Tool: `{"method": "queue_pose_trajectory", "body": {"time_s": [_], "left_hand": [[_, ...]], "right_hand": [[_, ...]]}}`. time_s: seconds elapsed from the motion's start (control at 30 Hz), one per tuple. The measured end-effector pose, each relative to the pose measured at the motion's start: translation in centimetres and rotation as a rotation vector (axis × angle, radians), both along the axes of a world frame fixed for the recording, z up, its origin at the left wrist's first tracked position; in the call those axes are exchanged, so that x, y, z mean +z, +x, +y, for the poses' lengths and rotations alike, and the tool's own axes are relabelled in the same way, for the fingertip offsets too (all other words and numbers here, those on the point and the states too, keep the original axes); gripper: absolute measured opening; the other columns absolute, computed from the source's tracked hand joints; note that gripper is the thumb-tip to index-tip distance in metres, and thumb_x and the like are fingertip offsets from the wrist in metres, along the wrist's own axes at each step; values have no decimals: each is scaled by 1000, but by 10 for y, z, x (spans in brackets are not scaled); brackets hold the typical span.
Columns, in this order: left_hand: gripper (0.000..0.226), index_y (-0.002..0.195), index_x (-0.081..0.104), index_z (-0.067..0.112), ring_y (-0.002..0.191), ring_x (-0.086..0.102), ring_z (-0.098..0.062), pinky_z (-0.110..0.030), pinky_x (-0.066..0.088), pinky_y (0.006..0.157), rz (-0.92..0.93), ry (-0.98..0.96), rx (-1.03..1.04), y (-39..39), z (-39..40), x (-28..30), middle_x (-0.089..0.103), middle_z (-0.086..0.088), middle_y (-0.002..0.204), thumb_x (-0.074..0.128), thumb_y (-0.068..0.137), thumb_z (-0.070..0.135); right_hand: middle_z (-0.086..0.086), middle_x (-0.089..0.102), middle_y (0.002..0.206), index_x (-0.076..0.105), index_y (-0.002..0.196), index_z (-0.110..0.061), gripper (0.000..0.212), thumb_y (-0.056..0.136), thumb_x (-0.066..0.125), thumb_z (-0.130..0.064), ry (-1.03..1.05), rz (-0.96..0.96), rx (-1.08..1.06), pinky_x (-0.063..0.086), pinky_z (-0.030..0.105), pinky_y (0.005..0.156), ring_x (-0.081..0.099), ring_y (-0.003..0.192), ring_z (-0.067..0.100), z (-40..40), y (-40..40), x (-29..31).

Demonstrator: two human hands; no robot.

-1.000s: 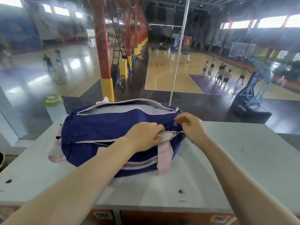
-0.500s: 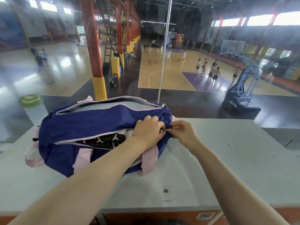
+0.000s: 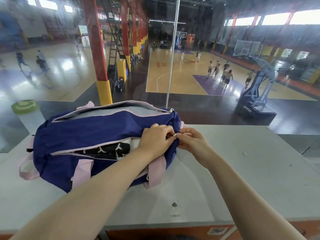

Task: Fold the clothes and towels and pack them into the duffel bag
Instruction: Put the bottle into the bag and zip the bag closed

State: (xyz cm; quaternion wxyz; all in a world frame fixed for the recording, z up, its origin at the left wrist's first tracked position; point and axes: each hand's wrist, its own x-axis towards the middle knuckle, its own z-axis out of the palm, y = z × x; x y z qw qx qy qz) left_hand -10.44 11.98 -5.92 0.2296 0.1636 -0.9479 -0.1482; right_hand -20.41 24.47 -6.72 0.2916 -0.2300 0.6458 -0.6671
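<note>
While both forearms reach in from the near edge of the surface (image 3: pixel 242 179), the left hand (image 3: pixel 155 141) bunches the fabric at the right end of the navy duffel bag (image 3: pixel 97 134) and the right hand (image 3: pixel 192 142) pinches the small zipper pull (image 3: pixel 174 135) there. Judging by this, packing is done and zipping the near pocket is in hand; next calls for a steady pull leftward along the track, over the black-and-white patterned towel (image 3: pixel 107 150) showing in the gap. Lying across the surface, the bag runs left to right, its upper zipper also open. Beyond its left end stands a green-lidded bottle (image 3: pixel 26 108).
</note>
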Motion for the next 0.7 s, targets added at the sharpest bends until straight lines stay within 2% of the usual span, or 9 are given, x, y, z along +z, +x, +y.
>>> {"method": "queue_pose_trajectory", "body": {"time_s": [0.1, 0.2, 0.27, 0.4, 0.47, 0.53, 0.63, 0.7], "left_hand": [[19, 86, 64, 28, 87, 58, -13, -40, 50, 76, 61, 87, 26, 3, 0, -1, 68, 12, 85, 53, 90, 43], [16, 88, 66, 28, 78, 61, -9, -39, 54, 70, 136, 159, 23, 7, 1, -2, 69, 11, 82, 54, 91, 39], [14, 85, 63, 27, 73, 61, -10, -39, 54, 68, 158, 211, 29, 10, 2, 0, 67, 10, 78, 55, 91, 35], [16, 76, 56, 24, 71, 58, -12, -37, 52, 65, 165, 215, 114, 10, 6, 3, 61, 9, 73, 56, 88, 34], [21, 71, 50, 21, 69, 55, -14, -35, 48, 61, 151, 235, 169, 9, 8, 6, 57, 7, 69, 57, 87, 32], [22, 68, 48, 17, 68, 54, -17, -35, 45, 62, 140, 311, 215, 8, 7, 11, 55, 4, 65, 56, 85, 29], [24, 63, 46, 19, 67, 52, -16, -36, 38, 77, 174, 278, 239, 15, 5, 16, 54, 5, 60, 56, 83, 26], [28, 60, 42, 22, 69, 49, -13, -35, 31, 84, 208, 158, 250, 27, 5, 18, 52, 7, 59, 57, 83, 25]], "right_hand": [[14, 63, 91, 62, 92, -7, 17, 91, 66, -23, 100, -46, -4, 57, 36, 79, 63, 81, 24, -8, 4, 2], [10, 61, 88, 67, 108, -3, 41, 90, 64, -40, 178, -101, 29, 59, 30, 71, 62, 77, 23, -14, 9, 3], [10, 66, 89, 68, 110, -7, 43, 88, 64, -44, 198, -98, 23, 59, 31, 70, 65, 79, 23, -17, 11, 2], [25, 68, 97, 60, 100, 6, 27, 90, 59, -20, 147, -4, -83, 60, 43, 80, 65, 81, 26, -25, 8, -1], [19, 65, 89, 59, 95, -2, 13, 90, 55, -14, 142, 11, -102, 58, 47, 83, 63, 79, 25, -26, 9, 0], [19, 65, 87, 58, 93, -1, 16, 87, 56, -16, 151, 11, -127, 58, 49, 83, 63, 78, 26, -26, 11, 1], [26, 68, 99, 59, 98, 8, 40, 78, 59, -26, 168, 10, -194, 59, 50, 79, 65, 80, 27, -26, 10, 1], [20, 70, 97, 63, 93, 1, 25, 86, 57, -21, 153, -4, -198, 60, 43, 77, 64, 80, 25, -25, 7, 3]]}}
